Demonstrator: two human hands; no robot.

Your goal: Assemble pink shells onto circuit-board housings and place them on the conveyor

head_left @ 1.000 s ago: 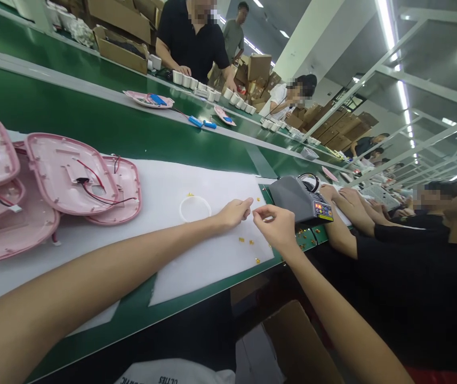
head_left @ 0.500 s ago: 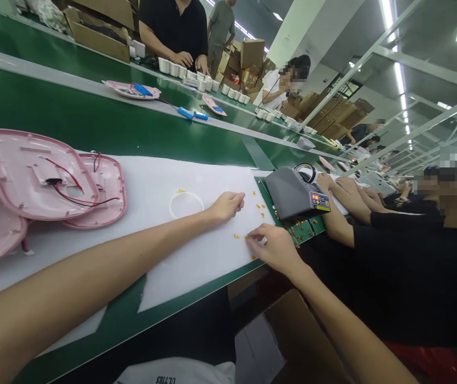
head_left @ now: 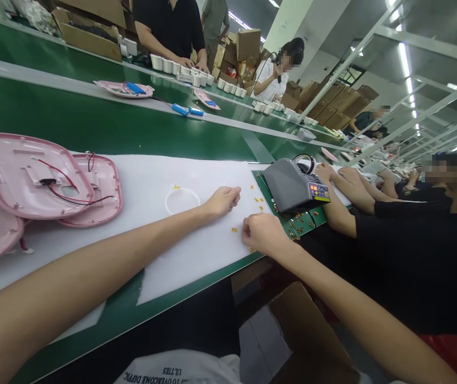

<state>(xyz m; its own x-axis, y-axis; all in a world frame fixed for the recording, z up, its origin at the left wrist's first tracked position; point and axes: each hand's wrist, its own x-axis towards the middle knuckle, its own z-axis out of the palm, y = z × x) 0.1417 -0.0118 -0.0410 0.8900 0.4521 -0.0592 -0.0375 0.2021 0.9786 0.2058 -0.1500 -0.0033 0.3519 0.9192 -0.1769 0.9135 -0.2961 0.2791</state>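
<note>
My left hand (head_left: 224, 201) rests over the white foam sheet (head_left: 196, 256) with its fingers curled together. What it may be pinching is hidden. Just to the right and nearer to me, my right hand (head_left: 262, 232) is closed near the sheet's edge, back of the hand toward me, so its fingertips are covered. Small yellow pieces lie about the hands, one yellow piece (head_left: 234, 230) left of the right hand and several others beyond it. A white ring-like outline (head_left: 182, 201) lies on the sheet beside my left forearm.
Pink plastic shells (head_left: 36, 176) with red and black wires are stacked at left. A grey machine (head_left: 296, 184) with a lit display stands at right, over green boards (head_left: 302, 223) with small parts. A co-worker's hands (head_left: 348, 181) are beyond it. An open carton (head_left: 304, 330) sits below the table edge.
My right hand has turned over and its fingers have drawn in, out of sight; before, they pinched at a yellow piece on the sheet. The left hand keeps its curl. The view has shifted slightly.
</note>
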